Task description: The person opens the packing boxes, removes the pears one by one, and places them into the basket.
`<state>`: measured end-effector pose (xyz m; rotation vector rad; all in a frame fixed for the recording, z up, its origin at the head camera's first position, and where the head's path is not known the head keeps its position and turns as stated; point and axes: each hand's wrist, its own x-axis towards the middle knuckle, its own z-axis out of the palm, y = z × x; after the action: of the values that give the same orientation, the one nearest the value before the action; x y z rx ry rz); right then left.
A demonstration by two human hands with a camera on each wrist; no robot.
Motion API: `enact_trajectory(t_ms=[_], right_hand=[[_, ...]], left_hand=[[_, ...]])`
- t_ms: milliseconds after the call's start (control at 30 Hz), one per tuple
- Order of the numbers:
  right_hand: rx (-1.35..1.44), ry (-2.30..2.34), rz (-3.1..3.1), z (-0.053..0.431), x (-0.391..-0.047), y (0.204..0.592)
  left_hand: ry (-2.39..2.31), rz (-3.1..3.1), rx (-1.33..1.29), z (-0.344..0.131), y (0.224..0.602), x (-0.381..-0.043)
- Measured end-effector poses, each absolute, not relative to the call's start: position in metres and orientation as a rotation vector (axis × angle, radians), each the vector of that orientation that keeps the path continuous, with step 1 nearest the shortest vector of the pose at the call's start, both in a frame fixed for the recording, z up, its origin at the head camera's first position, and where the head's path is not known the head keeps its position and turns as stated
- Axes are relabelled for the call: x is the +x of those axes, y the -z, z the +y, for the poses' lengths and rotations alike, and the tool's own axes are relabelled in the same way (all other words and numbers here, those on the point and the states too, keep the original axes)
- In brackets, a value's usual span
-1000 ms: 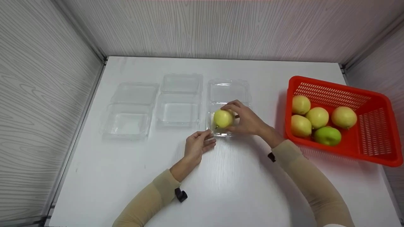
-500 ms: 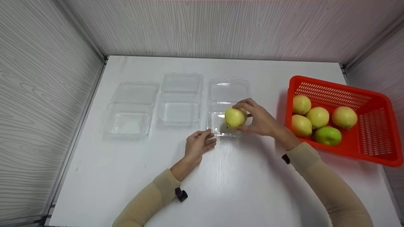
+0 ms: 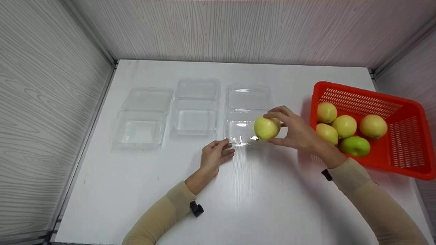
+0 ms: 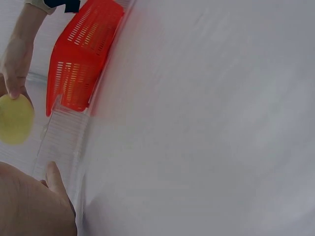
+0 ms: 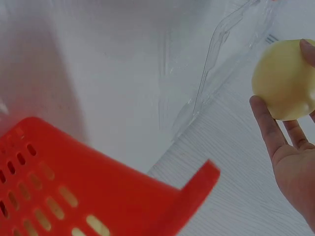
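My right hand (image 3: 299, 131) holds a round yellow fruit (image 3: 266, 127) with a short dark stem, much like an apple or pear, between thumb and fingers. The fruit hangs over the front right part of the rightmost clear plastic clamshell box (image 3: 238, 131), whose lid lies folded back. In the right wrist view the fingers reach around the fruit (image 5: 283, 81) from below. At that box's front left corner my left hand (image 3: 213, 156) pinches the rim with thumb and index finger, the other fingers hanging below. In the left wrist view its thumb (image 4: 56, 182) lies against the clear wall.
Two more lidded clear boxes, the middle one (image 3: 196, 120) and the left one (image 3: 139, 132), stand opened to the left. A red basket (image 3: 405, 173) at right holds several yellow fruits (image 3: 373, 126) and one green fruit (image 3: 355, 146). Wood-patterned panels surround the white table (image 3: 204, 224).
My right hand has moved right with the yellow fruit, from the middle of the right box's tray to its right side, closer to the basket. The left hand has stayed at the corner.
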<state>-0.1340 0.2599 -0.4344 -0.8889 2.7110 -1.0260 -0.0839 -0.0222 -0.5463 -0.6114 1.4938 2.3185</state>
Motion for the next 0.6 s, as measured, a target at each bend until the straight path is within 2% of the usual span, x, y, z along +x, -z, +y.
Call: enact_trajectory(t_ms=[400, 600], right_hand=[[-0.861, 0.817, 2.869, 0.301, -0.121, 0.403], [-0.661, 0.764, 2.866, 0.333, -0.117, 0.379]], left_hand=[[-2.318, 1.476, -0.618, -0.021, 0.546, -0.084], [-2.325, 1.466, -0.612, -0.021, 0.547, -0.084]])
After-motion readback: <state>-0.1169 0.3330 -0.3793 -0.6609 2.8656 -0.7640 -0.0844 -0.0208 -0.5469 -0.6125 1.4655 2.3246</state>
